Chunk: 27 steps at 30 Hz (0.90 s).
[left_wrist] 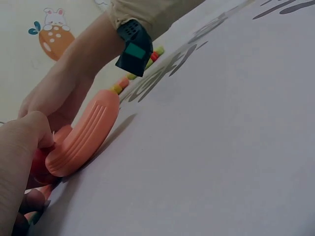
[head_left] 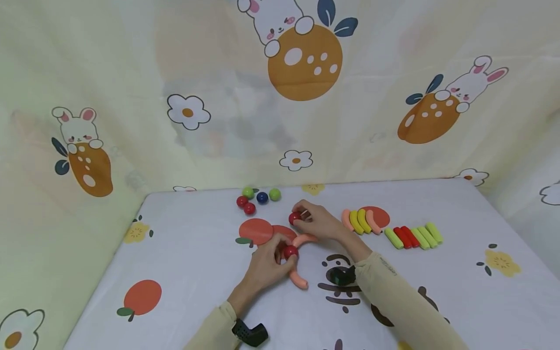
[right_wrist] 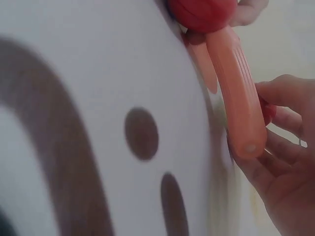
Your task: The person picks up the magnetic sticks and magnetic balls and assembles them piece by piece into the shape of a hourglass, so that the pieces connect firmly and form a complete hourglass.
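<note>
In the head view my left hand (head_left: 268, 262) pinches a shiny red ball (head_left: 290, 251) between thumb and fingers. Just beyond it, my right hand (head_left: 320, 222) holds another red ball (head_left: 295, 218) by the fingertips. Two curved pink sausage-shaped pieces lie by the hands: one piece (head_left: 305, 239) between the two balls, the other piece (head_left: 298, 279) on the near side of the left hand's ball. Up close in the left wrist view, a pink piece (left_wrist: 86, 135) shows grooves along its side and partly covers the red ball (left_wrist: 40, 167). The right wrist view shows the right fingers (right_wrist: 283, 96) behind a pink piece (right_wrist: 238, 93).
Red, green and blue balls (head_left: 262, 197) sit in a loose group at the back. To the right, pink and yellow curved pieces (head_left: 361, 221) lie side by side, followed by a row of green and red sticks (head_left: 413, 237). A printed cloth (head_left: 197, 291) covers the table.
</note>
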### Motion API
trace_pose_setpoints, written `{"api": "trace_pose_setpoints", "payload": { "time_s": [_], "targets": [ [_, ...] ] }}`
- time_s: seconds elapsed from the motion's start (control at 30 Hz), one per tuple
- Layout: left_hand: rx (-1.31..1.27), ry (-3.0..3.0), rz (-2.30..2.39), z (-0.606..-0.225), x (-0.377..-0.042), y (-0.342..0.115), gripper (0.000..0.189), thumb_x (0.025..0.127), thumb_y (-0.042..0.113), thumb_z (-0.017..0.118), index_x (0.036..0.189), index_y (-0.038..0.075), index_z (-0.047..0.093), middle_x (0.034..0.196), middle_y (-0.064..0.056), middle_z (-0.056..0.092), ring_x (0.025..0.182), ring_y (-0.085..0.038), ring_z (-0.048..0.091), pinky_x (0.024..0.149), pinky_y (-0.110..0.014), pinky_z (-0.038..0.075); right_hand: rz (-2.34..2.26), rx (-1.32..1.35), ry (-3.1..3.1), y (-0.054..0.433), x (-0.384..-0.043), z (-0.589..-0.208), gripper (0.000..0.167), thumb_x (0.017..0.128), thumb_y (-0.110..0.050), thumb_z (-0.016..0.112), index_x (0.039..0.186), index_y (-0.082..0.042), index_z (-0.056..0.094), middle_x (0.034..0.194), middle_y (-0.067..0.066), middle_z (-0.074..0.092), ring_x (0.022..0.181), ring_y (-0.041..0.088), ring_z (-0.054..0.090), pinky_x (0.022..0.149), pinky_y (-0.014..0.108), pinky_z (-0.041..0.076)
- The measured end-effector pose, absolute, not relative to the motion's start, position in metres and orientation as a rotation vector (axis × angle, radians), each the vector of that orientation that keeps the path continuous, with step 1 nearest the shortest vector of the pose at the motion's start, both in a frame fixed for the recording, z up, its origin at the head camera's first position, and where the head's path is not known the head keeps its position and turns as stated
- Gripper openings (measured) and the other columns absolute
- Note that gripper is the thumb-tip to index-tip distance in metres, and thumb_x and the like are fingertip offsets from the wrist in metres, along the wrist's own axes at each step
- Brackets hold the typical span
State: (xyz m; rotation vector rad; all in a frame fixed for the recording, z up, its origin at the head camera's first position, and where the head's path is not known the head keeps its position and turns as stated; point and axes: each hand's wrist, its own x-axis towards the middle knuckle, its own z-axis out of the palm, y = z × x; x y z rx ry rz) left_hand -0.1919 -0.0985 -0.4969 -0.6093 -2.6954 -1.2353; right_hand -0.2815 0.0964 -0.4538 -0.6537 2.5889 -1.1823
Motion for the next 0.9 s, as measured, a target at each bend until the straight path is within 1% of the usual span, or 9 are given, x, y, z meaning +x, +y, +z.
{"api": "trace_pose_setpoints", "payload": {
  "time_s": [0.17,0.3,0.4,0.53,0.63,0.77,0.9],
  "targets": [
    [-0.588,-2.712,-1.242,-0.496,-0.191,-0.099,0.031,0.082,0.031,0.069,0.108,0.026,0.053,0.076,0.008,0.055,0.062,-0.005,0.047,0.054,-0.018,0.04,-1.212,-0.617,2.578,0.104,-0.279,-0.458,0.032,0.09,-0.024,0.061,0.119,-0.017,0.051,0.114,0.006,0.06,0.11,0.022,0.057,0.094,0.038,0.049],
    [-0.588,-2.717,-1.232,-0.496,-0.191,-0.098,0.03,0.082,0.03,0.068,0.107,0.025,0.053,0.081,0.011,0.056,0.063,-0.005,0.047,0.055,-0.018,0.041,-1.249,-0.606,2.56,0.111,-0.274,-0.458,0.038,0.091,-0.024,0.06,0.127,-0.014,0.049,0.117,0.008,0.059,0.112,0.024,0.056,0.095,0.039,0.049],
    [-0.587,-2.713,-1.233,-0.495,-0.19,-0.098,0.029,0.082,0.029,0.068,0.107,0.025,0.053,0.081,0.011,0.056,0.063,-0.005,0.048,0.055,-0.018,0.041,-1.263,-0.619,2.559,0.116,-0.271,-0.457,0.04,0.092,-0.023,0.058,0.13,-0.014,0.05,0.119,0.007,0.059,0.112,0.025,0.057,0.093,0.039,0.05],
    [-0.583,-2.716,-1.235,-0.493,-0.19,-0.098,0.028,0.083,0.029,0.068,0.106,0.024,0.053,0.08,0.011,0.056,0.062,-0.004,0.047,0.054,-0.018,0.041,-1.283,-0.62,2.558,0.122,-0.266,-0.455,0.037,0.092,-0.021,0.057,0.128,-0.013,0.053,0.118,0.004,0.06,0.11,0.024,0.058,0.09,0.038,0.051],
    [-0.579,-2.723,-1.232,-0.493,-0.19,-0.098,0.028,0.083,0.029,0.067,0.106,0.024,0.053,0.079,0.01,0.055,0.063,-0.004,0.047,0.055,-0.017,0.041,-1.306,-0.604,2.546,0.127,-0.263,-0.453,0.036,0.091,-0.02,0.058,0.126,-0.013,0.052,0.117,0.003,0.06,0.11,0.023,0.057,0.091,0.037,0.051],
    [-0.575,-2.728,-1.229,-0.493,-0.19,-0.098,0.028,0.083,0.029,0.067,0.107,0.025,0.053,0.08,0.01,0.056,0.063,-0.005,0.048,0.055,-0.017,0.041,-1.319,-0.603,2.547,0.133,-0.257,-0.452,0.038,0.091,-0.018,0.058,0.127,-0.011,0.05,0.119,0.005,0.059,0.11,0.024,0.056,0.092,0.037,0.051],
    [-0.568,-2.73,-1.234,-0.493,-0.19,-0.097,0.029,0.083,0.029,0.068,0.107,0.025,0.053,0.081,0.01,0.056,0.064,-0.004,0.048,0.055,-0.018,0.041,-1.291,-0.611,2.585,0.14,-0.251,-0.452,0.039,0.091,-0.018,0.058,0.129,-0.013,0.051,0.123,0.005,0.057,0.11,0.024,0.056,0.091,0.038,0.051]
  ]
}}
